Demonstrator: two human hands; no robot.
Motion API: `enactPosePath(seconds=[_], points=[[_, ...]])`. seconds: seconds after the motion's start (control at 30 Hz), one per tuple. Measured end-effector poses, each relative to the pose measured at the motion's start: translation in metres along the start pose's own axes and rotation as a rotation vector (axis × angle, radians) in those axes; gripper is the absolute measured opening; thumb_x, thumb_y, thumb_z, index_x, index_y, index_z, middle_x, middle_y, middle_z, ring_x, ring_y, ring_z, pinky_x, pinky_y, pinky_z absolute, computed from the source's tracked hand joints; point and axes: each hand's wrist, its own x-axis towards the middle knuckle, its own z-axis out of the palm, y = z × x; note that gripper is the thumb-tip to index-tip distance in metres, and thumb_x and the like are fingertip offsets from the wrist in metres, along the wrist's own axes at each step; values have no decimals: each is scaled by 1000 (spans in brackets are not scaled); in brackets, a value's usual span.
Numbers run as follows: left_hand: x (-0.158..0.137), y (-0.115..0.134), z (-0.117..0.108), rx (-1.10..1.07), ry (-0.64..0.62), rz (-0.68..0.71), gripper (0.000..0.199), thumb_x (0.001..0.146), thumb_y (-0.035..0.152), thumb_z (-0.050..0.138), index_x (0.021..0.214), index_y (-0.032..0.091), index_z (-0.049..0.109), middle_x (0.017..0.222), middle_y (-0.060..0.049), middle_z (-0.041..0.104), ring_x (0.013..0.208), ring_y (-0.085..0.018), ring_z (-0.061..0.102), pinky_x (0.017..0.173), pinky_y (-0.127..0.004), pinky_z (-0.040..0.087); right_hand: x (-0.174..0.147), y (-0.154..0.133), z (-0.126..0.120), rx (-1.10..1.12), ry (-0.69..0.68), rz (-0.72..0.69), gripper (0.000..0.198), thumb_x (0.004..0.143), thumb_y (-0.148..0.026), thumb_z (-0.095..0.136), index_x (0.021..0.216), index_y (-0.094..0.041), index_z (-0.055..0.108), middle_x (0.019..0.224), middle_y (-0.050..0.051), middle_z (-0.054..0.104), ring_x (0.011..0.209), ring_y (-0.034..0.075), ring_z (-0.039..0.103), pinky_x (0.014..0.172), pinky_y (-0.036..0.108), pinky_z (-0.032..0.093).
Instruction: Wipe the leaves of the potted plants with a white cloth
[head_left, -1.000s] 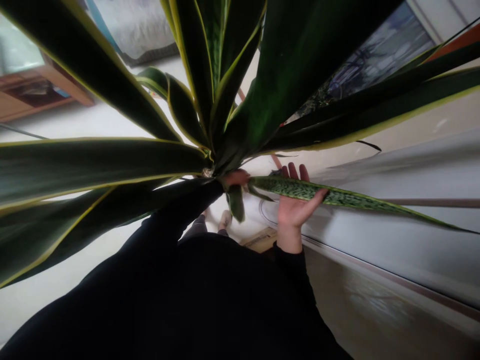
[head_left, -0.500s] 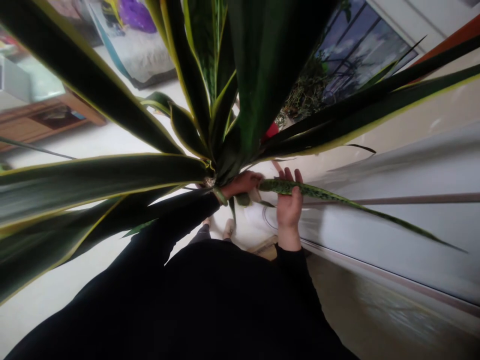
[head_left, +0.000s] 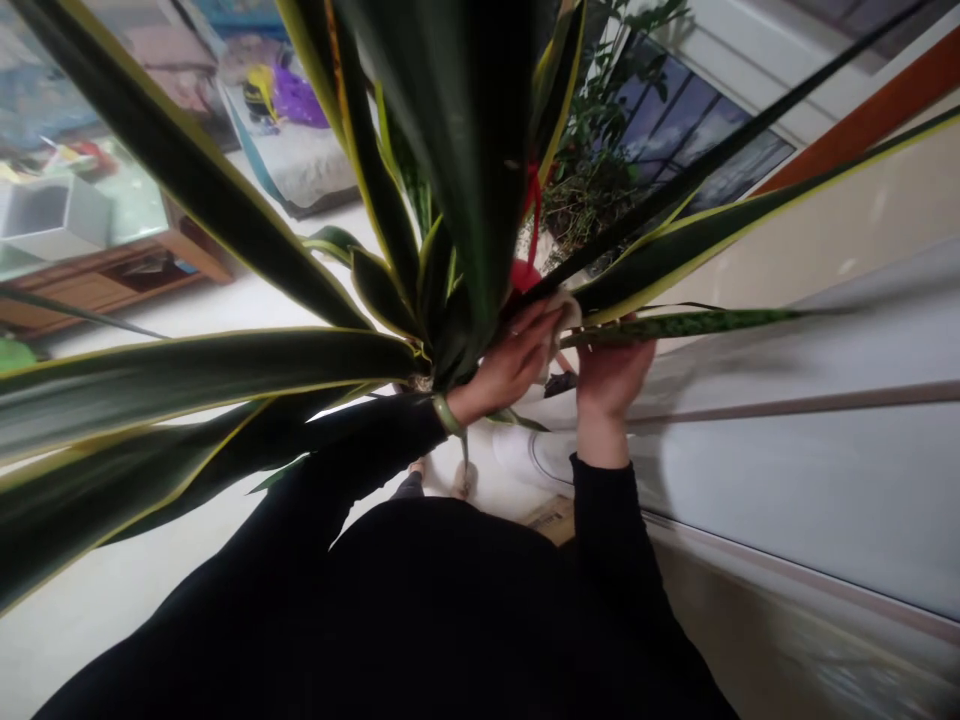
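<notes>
A large snake plant with dark, yellow-edged leaves (head_left: pixel 202 362) spreads in front of me. My left hand (head_left: pixel 511 362), with a pale green bangle (head_left: pixel 448 414) at the wrist, reaches past its base. The fingers are closed on a whitish cloth (head_left: pixel 568 318), partly hidden behind them. Just right of the cloth, my right hand (head_left: pixel 613 378) grips a narrow mottled snake plant leaf (head_left: pixel 705 323) from below. The right fingertips are mostly hidden by the leaf, which points right. Something red (head_left: pixel 525 275) with a ribbon shows behind my left hand.
A wooden table (head_left: pixel 112 275) bearing a white box (head_left: pixel 56 215) stands at far left. Behind are a sofa (head_left: pixel 300 165) with a purple bag and another potted plant (head_left: pixel 592 205). White panels (head_left: pixel 810 470) run along the right; a cardboard piece (head_left: pixel 551 518) lies on the floor.
Both hands have moved up and away from me, the right also rightward. The mottled leaf has swung from sloping down-right to nearly level. The right palm has turned and the cloth shows more.
</notes>
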Motion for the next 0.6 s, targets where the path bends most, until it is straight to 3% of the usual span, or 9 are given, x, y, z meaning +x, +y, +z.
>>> enactPosePath(seconds=[0.13,0.2,0.27,0.33,0.43,0.6], points=[[40,23,2,42,-17,81,56,118,33,33,171,15,41,184,-13,35,173,-34,33,145,-56,29,-1,-17,21,-27,-77,-116,70,99,-81,41,125,-25,74,137,12,77,143,30,68,118,55,59],[53,25,6,46,-17,90,56,118,32,31,170,13,40,183,-15,36,173,-33,33,145,-54,28,-5,-16,26,-85,-57,-177,62,91,-75,60,126,-25,73,140,11,76,149,30,63,119,51,59],[57,18,13,27,-21,65,56,118,33,28,170,15,40,182,-14,39,172,-31,36,144,-54,31,-7,-14,27,-146,23,-201,58,82,-57,78,128,-24,71,142,10,76,149,30,63,118,49,61],[51,7,22,-7,-35,15,55,118,34,28,169,18,43,179,-12,45,169,-31,42,141,-55,38,-5,-12,28,-195,137,-190,59,76,-44,84,129,-23,70,142,10,76,146,30,66,113,48,65],[32,-10,31,-41,-79,-84,53,118,36,30,163,18,51,174,-15,52,164,-31,49,139,-54,42,1,-13,25,-222,241,-169,52,79,-43,82,126,-25,72,144,7,75,144,31,68,105,49,70],[12,-9,31,-55,-95,-263,53,118,40,32,157,14,57,172,-19,53,161,-33,52,140,-54,41,4,-14,17,-220,215,-238,41,84,-44,76,121,-28,74,144,5,74,148,31,66,104,52,71]])
